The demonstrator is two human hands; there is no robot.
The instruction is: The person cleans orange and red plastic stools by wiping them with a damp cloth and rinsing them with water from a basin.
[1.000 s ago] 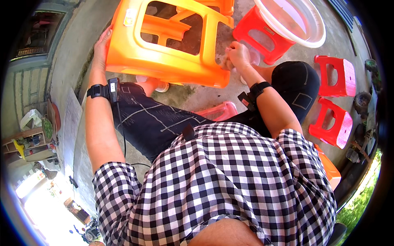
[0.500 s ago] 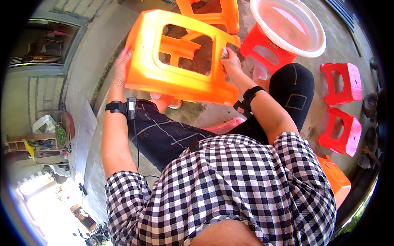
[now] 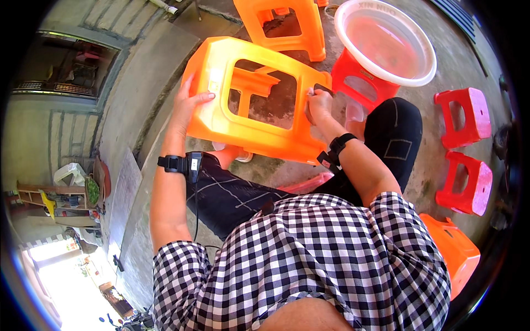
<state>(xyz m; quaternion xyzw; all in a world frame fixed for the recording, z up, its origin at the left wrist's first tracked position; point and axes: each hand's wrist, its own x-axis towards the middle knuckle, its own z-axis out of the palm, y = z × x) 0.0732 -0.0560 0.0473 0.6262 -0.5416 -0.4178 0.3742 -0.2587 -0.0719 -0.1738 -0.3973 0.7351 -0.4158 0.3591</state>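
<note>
An orange plastic stool [image 3: 218, 113] is held tipped on its side above my lap, with a large opening in the side that faces up. My left hand [image 3: 185, 107] grips its left end, thumb on the upper side and fingers along the outer face. My right hand [image 3: 320, 106] is closed against the stool's right part, beside the side opening. A small greyish bit shows at its fingertips, too little to name. Both wrists wear black straps. Beneath the stool, a pale cup-like container [image 3: 244, 156] is partly hidden.
Ahead stands another orange stool [image 3: 287, 41]. A white basin [image 3: 345, 38] of water rests on a red stool [image 3: 356, 83]. Two red stools [image 3: 464, 118] are on the floor at right, and an orange stool [image 3: 455, 251] is by my right side. Pinkish-red plastic [image 3: 312, 183] lies between my legs.
The held stool appears lower and slightly right in the picture, as does the surrounding scene. My left thumb now lies over the stool's upper side. My right hand stays against the stool's right part.
</note>
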